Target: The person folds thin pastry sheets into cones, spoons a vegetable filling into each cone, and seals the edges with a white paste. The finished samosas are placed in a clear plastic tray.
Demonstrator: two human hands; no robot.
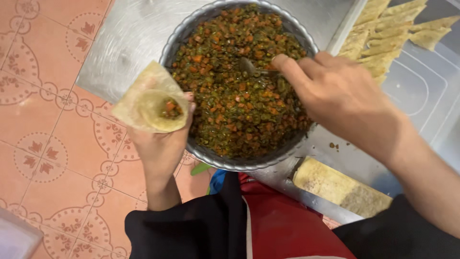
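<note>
Patterned tile floor below, steel worktop (124, 43) above. Left hand (160, 144) off the worktop's near edge, fingers curled round a pastry cone (151, 103), barely filled. Right hand (335, 93) pinching a spoon (251, 67) in the filling bowl (239, 86). Risk: overloaded, tilted cone tearing, spilling onto tiles.
</note>
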